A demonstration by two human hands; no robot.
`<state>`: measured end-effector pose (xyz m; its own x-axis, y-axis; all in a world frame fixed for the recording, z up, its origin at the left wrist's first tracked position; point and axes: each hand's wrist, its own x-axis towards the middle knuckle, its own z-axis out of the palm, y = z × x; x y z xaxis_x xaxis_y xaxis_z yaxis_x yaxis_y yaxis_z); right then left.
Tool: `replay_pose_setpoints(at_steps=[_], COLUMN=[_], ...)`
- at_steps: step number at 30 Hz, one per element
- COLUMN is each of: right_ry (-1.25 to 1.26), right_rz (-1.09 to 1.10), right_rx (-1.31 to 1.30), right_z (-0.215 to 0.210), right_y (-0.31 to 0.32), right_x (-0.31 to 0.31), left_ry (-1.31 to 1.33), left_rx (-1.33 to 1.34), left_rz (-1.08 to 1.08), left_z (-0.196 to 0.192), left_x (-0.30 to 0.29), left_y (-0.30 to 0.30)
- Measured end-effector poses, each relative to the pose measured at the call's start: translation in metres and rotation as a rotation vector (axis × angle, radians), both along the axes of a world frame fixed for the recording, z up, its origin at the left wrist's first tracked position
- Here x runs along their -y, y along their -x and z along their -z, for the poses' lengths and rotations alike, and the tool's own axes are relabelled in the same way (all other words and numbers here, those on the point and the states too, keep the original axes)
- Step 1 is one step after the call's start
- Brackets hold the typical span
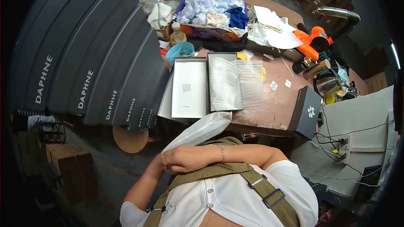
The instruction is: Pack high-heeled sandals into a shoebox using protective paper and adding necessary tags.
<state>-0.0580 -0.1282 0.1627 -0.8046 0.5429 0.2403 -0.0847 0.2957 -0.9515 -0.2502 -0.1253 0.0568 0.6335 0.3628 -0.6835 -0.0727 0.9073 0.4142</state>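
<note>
A long, whitish translucent plastic bag (200, 131) slants up from my hands to the table edge. My right hand (183, 158), with a thin bracelet on its wrist, is closed around the bag's near end. Behind it, my left hand is hidden by the right hand and the bag; only its forearm (145, 180) shows, so I cannot tell its fingers. Just beyond the bag stands an open dark box (209, 86) with a stack of translucent white bags (226, 83) spilling over its right side. To its left lies a white-lined tray or lid (189, 96).
Tall stacked dark boxes (139, 75) rise at the left. A purple-edged crate (210, 29) of crumpled plastic sits at the table's back. An orange heat gun or dryer (309, 44), a metal kettle (327, 85) and a dark box (304, 111) stand at the right. Cables hang beyond.
</note>
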Motion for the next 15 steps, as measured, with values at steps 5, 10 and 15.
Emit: replay_pose_setpoints(at_steps=[5,10,15], right_ry=[0.102,0.469,0.753], right_rz=[0.085,0.476,0.684], right_rx=[-0.051,0.210,-0.123], right_z=[-0.030,0.034,0.051], right_y=[-0.101,-0.240,-0.237], right_x=[-0.011,0.005,-0.002], left_ry=[-0.166,-0.269,-0.483], left_rx=[0.073,0.124,0.145], left_rz=[-0.300,-0.342,-0.384], left_z=[-0.018,-0.018,-0.032], left_x=[-0.003,-0.046,-0.114], left_y=[-0.063,-0.113,-0.235])
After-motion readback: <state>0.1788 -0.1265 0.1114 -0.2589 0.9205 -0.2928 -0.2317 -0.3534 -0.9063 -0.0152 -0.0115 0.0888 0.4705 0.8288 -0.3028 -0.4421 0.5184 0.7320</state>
